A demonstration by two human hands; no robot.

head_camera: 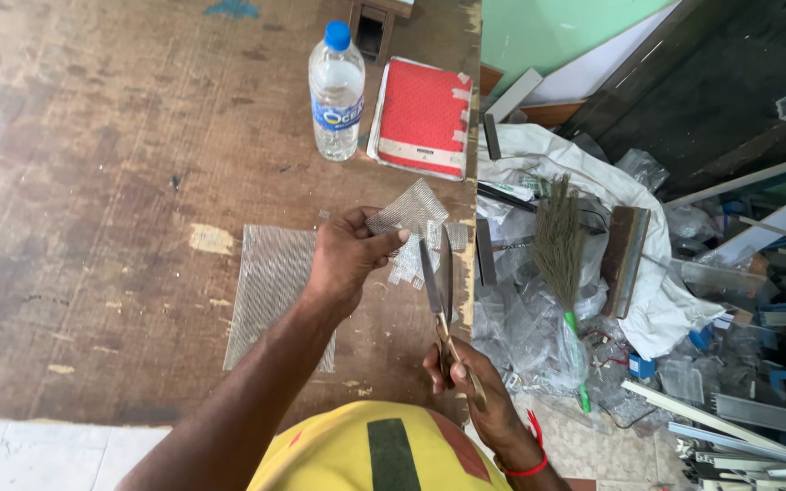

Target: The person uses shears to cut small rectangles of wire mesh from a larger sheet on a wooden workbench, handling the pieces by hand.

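My left hand pinches a small square piece of grey wire mesh between thumb and fingers, held above the worn wooden table. My right hand grips the handles of metal scissors, their blades slightly apart and pointing up towards the mesh piece. A larger rectangular sheet of mesh lies flat on the table to the left of my left hand. Small mesh scraps lie under the blades near the table's right edge.
A plastic water bottle with a blue cap and a red book stand at the table's far side. Right of the table edge lie a hand broom, a white sack, plastic bags and several metal profiles on the floor.
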